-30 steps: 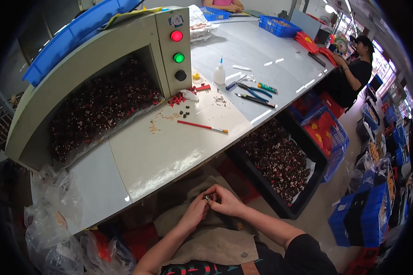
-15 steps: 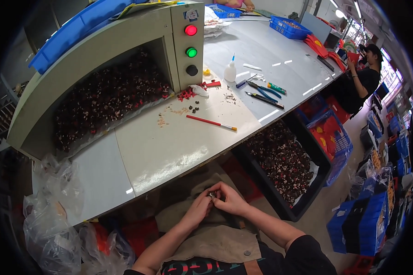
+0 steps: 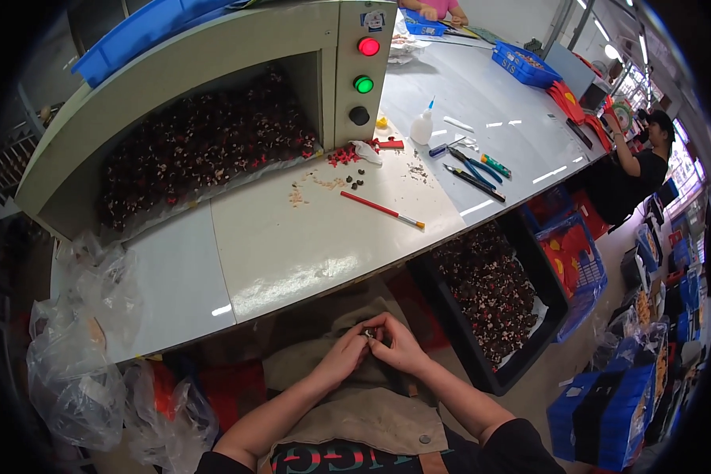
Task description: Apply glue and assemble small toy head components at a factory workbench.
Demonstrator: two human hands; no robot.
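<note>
Both hands meet over the brown apron [image 3: 355, 415], just below the table edge. My left hand [image 3: 343, 357] and my right hand [image 3: 400, 348] have their fingertips pinched together around a small dark piece with a pale spot [image 3: 369, 334]. Fingers cover most of it, so its exact kind is hard to tell. On the table ahead lie a red pencil-like stick [image 3: 381, 209], a few small dark pieces [image 3: 355, 181] and pale crumbs [image 3: 299, 195]. To my right stands a black tray [image 3: 500, 381] full of small dark, pink and white pieces.
A beige machine [image 3: 363, 118] with lit buttons holds a heap of similar pieces. Pliers [image 3: 474, 167], a cutter-like tool [image 3: 475, 183] and a white dropper bottle [image 3: 422, 126] lie or stand farther right. Plastic bags [image 3: 79, 363] hang at left. A person [image 3: 644, 162] works at far right.
The view has shifted a little, so the table and machine appear farther right. My hands stay together over my lap with the small piece between the fingers. The person at far right has raised an arm.
</note>
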